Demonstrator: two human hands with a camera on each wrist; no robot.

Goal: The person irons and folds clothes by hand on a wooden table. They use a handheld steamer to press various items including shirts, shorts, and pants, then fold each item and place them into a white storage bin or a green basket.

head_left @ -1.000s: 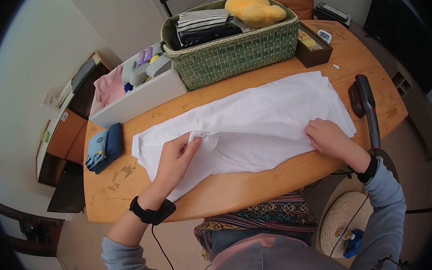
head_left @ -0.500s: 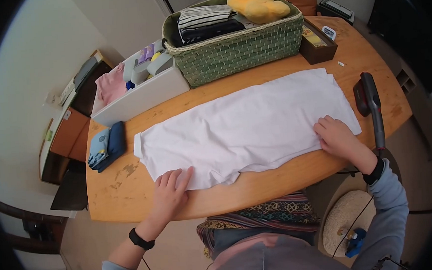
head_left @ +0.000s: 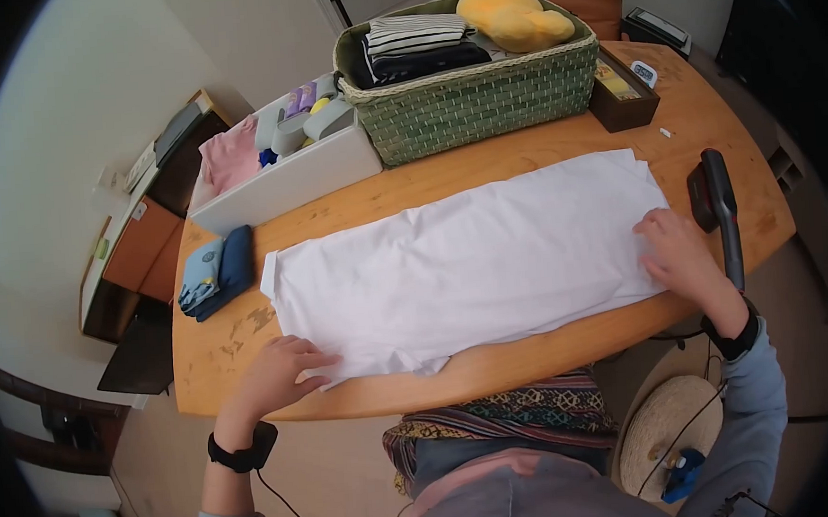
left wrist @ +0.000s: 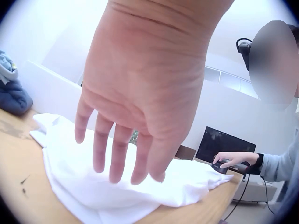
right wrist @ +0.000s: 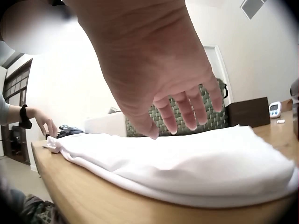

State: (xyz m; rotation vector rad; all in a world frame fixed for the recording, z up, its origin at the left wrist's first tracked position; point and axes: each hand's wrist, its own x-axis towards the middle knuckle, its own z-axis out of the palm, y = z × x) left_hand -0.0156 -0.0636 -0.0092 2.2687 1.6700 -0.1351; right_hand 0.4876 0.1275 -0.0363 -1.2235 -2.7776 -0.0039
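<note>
A white shirt point(head_left: 489, 244) lies folded lengthwise across the wooden table, its narrow collar end to the left. My left hand point(head_left: 284, 373) is at the shirt's near left corner, fingers extended and fingertips right at the cloth's edge. In the left wrist view, the fingers of the left hand point(left wrist: 135, 102) point down over the cloth, spread and slightly bent. Over the wide right end is my right hand point(head_left: 681, 256), its fingers loosely bent with nothing pinched between them. The right wrist view shows the right hand point(right wrist: 159, 70) just above the shirt point(right wrist: 177, 163).
Behind the shirt stand a green woven basket point(head_left: 481, 112) of clothes with a yellow plush, and a white box point(head_left: 287, 190). A brown box point(head_left: 637, 110) sits beside the basket. Folded blue clothes point(head_left: 236, 269) lie at left, a handheld steamer point(head_left: 724, 211) at right.
My left hand has let go of the lifted cloth, laid it down and drawn back toward the near left corner. The right hand has slid right, and the shirt lies flatter.
</note>
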